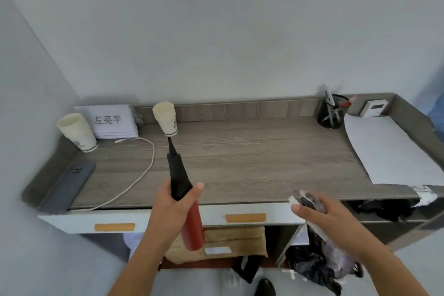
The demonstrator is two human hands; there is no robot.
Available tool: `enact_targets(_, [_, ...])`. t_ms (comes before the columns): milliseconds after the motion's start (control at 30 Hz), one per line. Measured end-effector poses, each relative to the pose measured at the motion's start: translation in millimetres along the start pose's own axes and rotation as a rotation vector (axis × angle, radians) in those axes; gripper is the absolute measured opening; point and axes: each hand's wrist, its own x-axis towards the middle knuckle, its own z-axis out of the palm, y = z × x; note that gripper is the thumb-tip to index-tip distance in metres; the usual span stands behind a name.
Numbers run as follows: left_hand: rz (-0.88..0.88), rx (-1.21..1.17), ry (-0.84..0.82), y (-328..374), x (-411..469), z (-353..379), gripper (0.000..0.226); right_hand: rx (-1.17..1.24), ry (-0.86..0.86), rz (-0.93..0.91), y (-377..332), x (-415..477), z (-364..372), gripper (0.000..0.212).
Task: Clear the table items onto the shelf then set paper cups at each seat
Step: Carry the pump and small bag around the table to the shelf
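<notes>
Grey wood-grain bench (240, 156): left hand (168, 209) grips black-and-red pump (182, 190), right hand (322, 214) clutches crinkled plastic packet (310, 199); two white paper cups (77, 132), phone (69, 185), cable (141, 170), pen holder (331, 113) nearby.

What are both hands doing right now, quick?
Left hand: closed around a black and red hand pump.
Right hand: holding a clear plastic packet with dark contents.

On the table (240, 151), two cups (76, 131) (165, 118) stand back left, phone (69, 185) front left, pen holder (331, 113) back right.
</notes>
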Motion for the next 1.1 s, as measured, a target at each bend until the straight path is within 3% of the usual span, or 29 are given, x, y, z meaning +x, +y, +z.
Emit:
enact_targets(100, [-0.004,0.002,0.069,16,49,24,0.030,-0.035,-0.014,-0.028,-22,73,-12,0.020])
enact_targets(233, [-0.028,-0.049,0.129,32,119,53,0.034,-0.136,-0.035,-0.100,-41,172,-14,0.041])
enact_targets(333, [-0.034,-0.064,0.159,36,162,71,0.016,-0.232,-0.039,-0.117,-43,230,-5,0.059])
enact_targets(467, [-0.002,-0.040,0.103,44,222,100,0.015,-0.520,0.041,-0.191,-55,298,9,0.080])
enact_targets(600, [0.066,0.049,-0.003,49,274,133,0.031,-0.730,0.154,-0.256,-62,352,32,0.077])
enact_targets(833, [0.160,0.091,-0.054,37,330,147,0.037,-0.830,0.188,-0.305,-36,371,48,0.089])
enact_targets(933, [0.216,0.157,-0.052,31,339,138,0.041,-0.865,0.317,-0.369,-13,365,41,0.077])
enact_targets(1100, [0.255,0.248,-0.139,12,346,127,0.052,-0.973,0.326,-0.320,-15,375,47,0.071])
